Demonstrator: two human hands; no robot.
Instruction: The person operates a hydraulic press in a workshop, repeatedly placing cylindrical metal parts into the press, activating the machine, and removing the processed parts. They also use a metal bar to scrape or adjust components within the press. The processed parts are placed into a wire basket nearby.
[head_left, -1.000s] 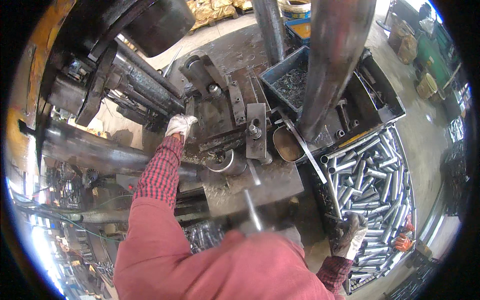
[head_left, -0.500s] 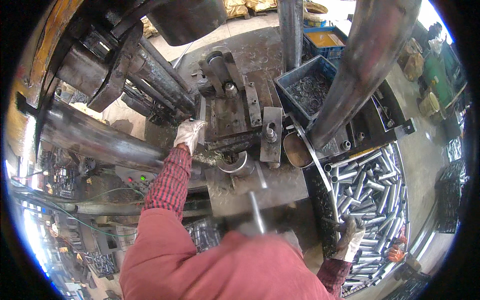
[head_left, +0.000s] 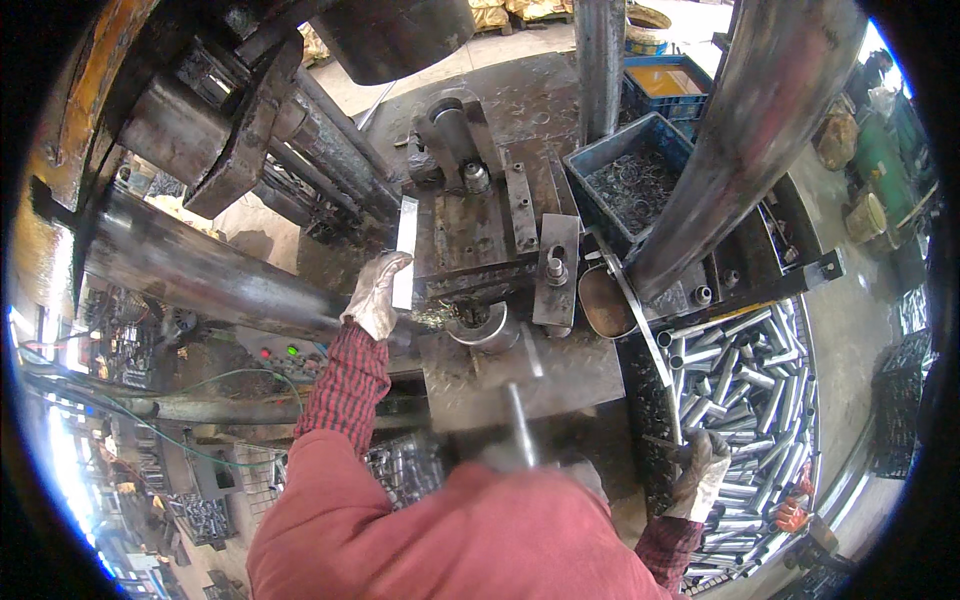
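My left hand (head_left: 373,297), in a whitish work glove, closes on the edge of a flat pale metal strip (head_left: 405,255). The strip stands along the left side of the press die block (head_left: 460,230). Right of that hand is a half-round metal cradle (head_left: 488,330) on a steel plate. My right hand (head_left: 697,478), gloved with dark fingertips, is closed at the lower right. A thin dark rod (head_left: 662,442) runs into its fingers, whose far side is hidden. A shiny blurred bar (head_left: 521,425) stands in front of my chest.
Many cut metal tubes (head_left: 755,400) fill a bin at the right. A blue crate (head_left: 640,180) holds metal rings. Thick press columns (head_left: 760,140) rise on both sides, and a dark ram (head_left: 395,35) hangs above. Lit buttons (head_left: 292,351) are at the left.
The view has shifted slightly, so the machine sits a little farther right. My left hand is slightly lower against the die, and the pale strip now shows more of its broad face.
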